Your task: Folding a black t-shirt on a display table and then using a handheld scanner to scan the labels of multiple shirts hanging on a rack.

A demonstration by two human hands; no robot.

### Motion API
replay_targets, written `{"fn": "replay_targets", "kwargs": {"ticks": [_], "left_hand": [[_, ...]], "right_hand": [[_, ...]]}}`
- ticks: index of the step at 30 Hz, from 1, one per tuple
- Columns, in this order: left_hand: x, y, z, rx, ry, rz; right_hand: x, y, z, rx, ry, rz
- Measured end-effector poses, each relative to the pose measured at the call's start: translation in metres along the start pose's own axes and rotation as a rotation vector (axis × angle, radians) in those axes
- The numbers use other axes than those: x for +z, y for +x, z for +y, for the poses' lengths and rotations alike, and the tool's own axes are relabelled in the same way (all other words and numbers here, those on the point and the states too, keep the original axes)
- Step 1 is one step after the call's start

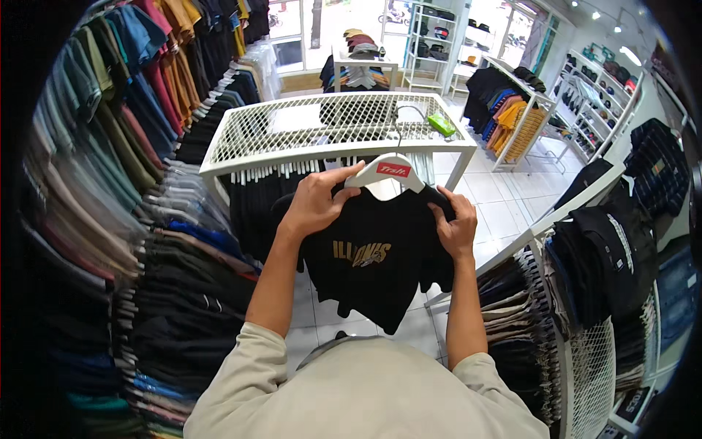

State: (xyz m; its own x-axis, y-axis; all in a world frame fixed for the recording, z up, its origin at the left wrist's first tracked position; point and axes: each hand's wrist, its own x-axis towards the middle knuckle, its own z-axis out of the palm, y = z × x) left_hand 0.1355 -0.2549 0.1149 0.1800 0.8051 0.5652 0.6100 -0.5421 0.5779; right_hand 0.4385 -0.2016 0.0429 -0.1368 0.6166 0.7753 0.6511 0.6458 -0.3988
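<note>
A black T-shirt (378, 263) with gold lettering on its chest hangs on a white clothes hanger (386, 169) in front of me. My left hand (321, 200) pinches the hanger's left arm near the collar, thumb and forefinger on it. On the other side, my right hand (458, 219) grips the shirt's shoulder, where cloth covers the hanger's end. The hanger's metal hook rises over the near edge of a white mesh-topped rack (334, 155); whether it touches the rack I cannot tell. A bright green packet or small object (441, 125) lies on the mesh near its right end.
Dense rows of hanging garments (148, 219) line the left side. Black garments (252, 214) hang under the mesh rack. A white-framed rack of folded trousers (510, 324) stands at the right. Farther back are a display of shirts (507, 120) and white shelves of caps (433, 44).
</note>
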Motion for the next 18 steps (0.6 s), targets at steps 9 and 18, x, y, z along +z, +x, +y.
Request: {"fn": "replay_targets", "kwargs": {"ticks": [9, 18], "left_hand": [[0.055, 0.045, -0.001, 0.100, 0.222, 0.133], [0.097, 0.110, -0.055, 0.061, 0.271, 0.263]], "right_hand": [[-0.001, 0.012, 0.010, 0.166, -0.005, 0.083], [0.004, 0.074, 0.069, 0.331, 0.226, -0.144]]}}
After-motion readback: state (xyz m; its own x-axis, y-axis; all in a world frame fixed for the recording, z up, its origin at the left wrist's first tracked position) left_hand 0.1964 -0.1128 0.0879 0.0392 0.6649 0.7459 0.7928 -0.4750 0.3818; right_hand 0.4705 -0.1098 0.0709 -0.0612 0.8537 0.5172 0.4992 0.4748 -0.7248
